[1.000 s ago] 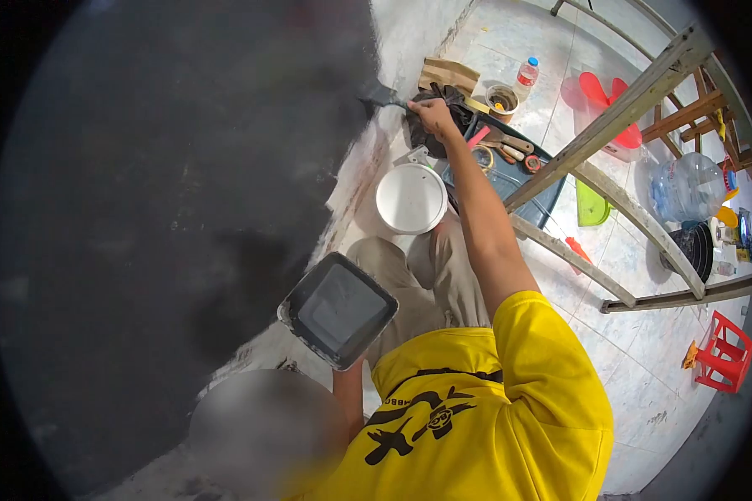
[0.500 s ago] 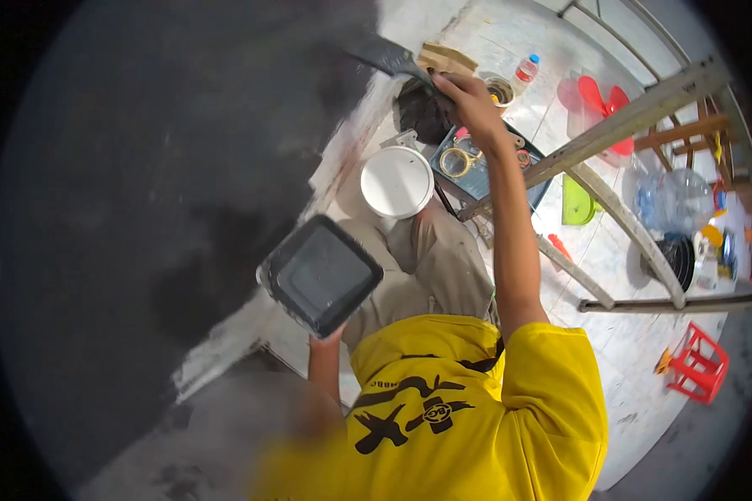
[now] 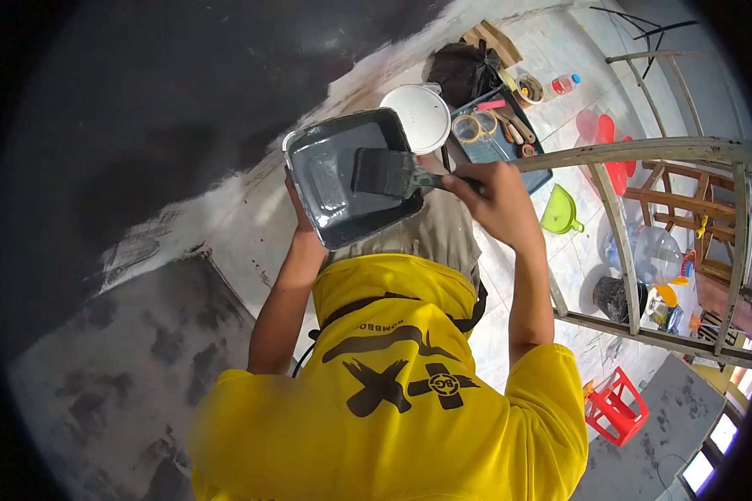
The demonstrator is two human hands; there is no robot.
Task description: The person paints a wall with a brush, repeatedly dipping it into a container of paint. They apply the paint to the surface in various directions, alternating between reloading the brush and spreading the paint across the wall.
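Observation:
A square dark tray point(image 3: 308, 138) with wet grey paint inside is held up in front of my body. My left hand point(image 3: 302, 219) grips it from the left side and underneath, its fingers mostly hidden by the tray. In my right hand point(image 3: 500, 197) is the handle of a wide paint brush point(image 3: 382, 173), the fingers wrapped round it. The brush's dark bristles are over the inside of the tray, at its right half; whether they touch the paint I cannot tell. Dark grey paint covers much of the wall point(image 3: 184, 92) at the left, with a rough whitish edge.
Behind the tray stands a white round lid or bucket point(image 3: 422, 117). Near it are a black bag point(image 3: 464, 73) and a blue tray point(image 3: 540, 179) with tape rolls and tools. A metal frame point(image 3: 643, 150) crosses the right side. Beyond are a green dustpan point(image 3: 560, 210) and red stool point(image 3: 618, 407).
My right hand has brought the brush away from the dark wall, down over the tray. The tray sits higher in view, and the whole view has shifted and turned.

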